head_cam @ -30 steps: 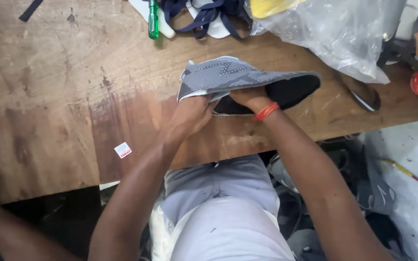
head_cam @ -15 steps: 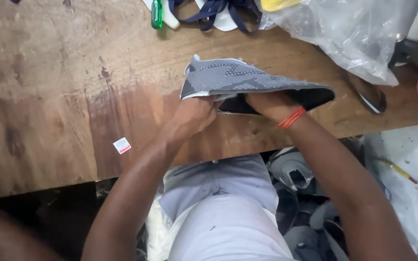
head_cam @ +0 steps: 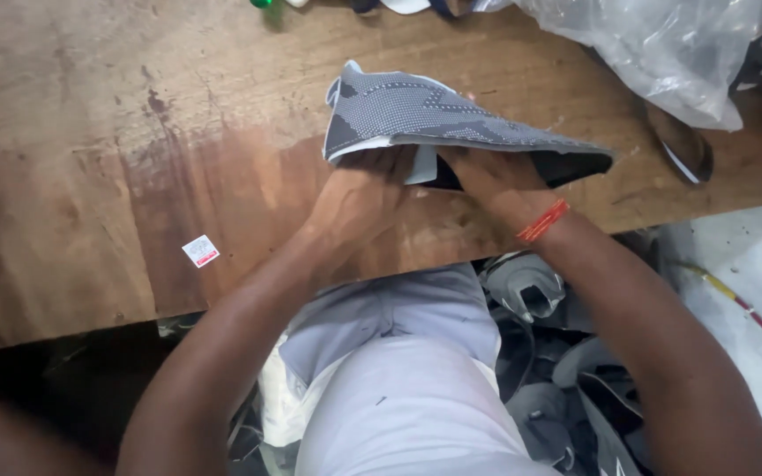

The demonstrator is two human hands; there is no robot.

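Holding a grey knit shoe upper point(head_cam: 438, 119) at the near edge of the wooden tabletop point(head_cam: 90, 176): left hand point(head_cam: 359, 198) tucked under the heel end, grip clamped on the lower edge; right hand point(head_cam: 487, 181), orange wrist band point(head_cam: 542, 220), fingers closed on the underside near the dark toe part. Compared with a second ago, the upper sits flatter and further right, toe pointing right, so the piece is being repositioned, not released. Small sticker point(head_cam: 200, 251) lies left. Farther back: clear plastic bag point(head_cam: 663, 44), dark sole piece point(head_cam: 681, 145).
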